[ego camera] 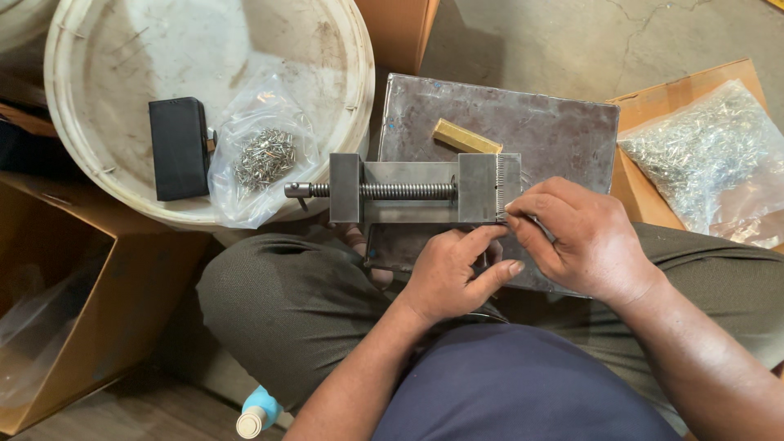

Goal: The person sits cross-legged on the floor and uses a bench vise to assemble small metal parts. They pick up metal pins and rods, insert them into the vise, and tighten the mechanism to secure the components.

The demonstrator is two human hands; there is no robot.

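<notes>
1 vise [425, 189], 2 hands: left hand [453, 273] pinched at jaw; right hand [584, 237] pinching thin piece, prob. pin.

- Left hand [453, 273]: forearm rises from lower centre, fingers curled, thumb extended toward the right hand.
- Right hand [576, 237]: forearm enters from lower right, fingertips [513, 214] pinched together, knuckles up.

Grey cracked concrete floor [572, 41] lies beyond the white bucket lid [106, 57]; cardboard boxes [82, 294] stand below it and right of it, in even light.
</notes>
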